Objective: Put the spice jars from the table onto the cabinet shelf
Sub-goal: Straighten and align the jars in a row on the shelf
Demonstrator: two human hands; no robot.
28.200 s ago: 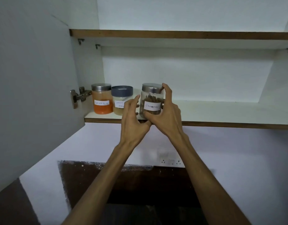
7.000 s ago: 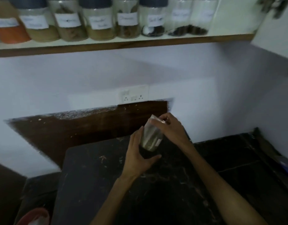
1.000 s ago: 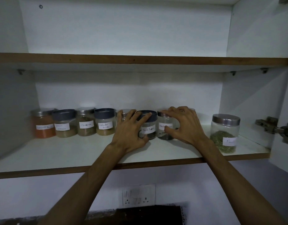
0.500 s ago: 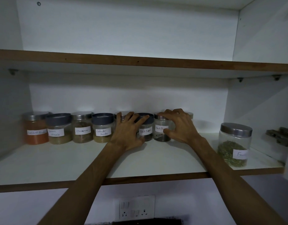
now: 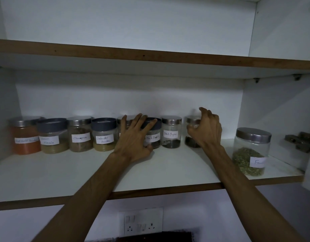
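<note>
A row of labelled spice jars stands at the back of the white cabinet shelf (image 5: 67, 175). My left hand (image 5: 133, 138) lies spread over the dark-lidded black pepper jar (image 5: 154, 137), fingers across its lid and thumb at its base. It hides most of the jar behind it (image 5: 125, 120). The steel-lidded black pepper jar (image 5: 171, 134) stands free between my hands. My right hand (image 5: 207, 131) curves around the last jar in the row (image 5: 191, 135), which holds dark spice. The thumb touches the glass and the fingers are lifted above the lid.
To the left stand an orange powder jar (image 5: 25, 137), a masala jar (image 5: 52, 137), a cinnamon jar (image 5: 80, 135) and a coriander jar (image 5: 103, 135). A larger fennel jar (image 5: 250, 152) sits alone near the shelf's front right. A door hinge (image 5: 300, 142) and a wall socket (image 5: 141, 222) are nearby.
My right hand has left the steel-lidded black pepper jar and moved right to the neighbouring jar. My left hand stays on the dark-lidded jar.
</note>
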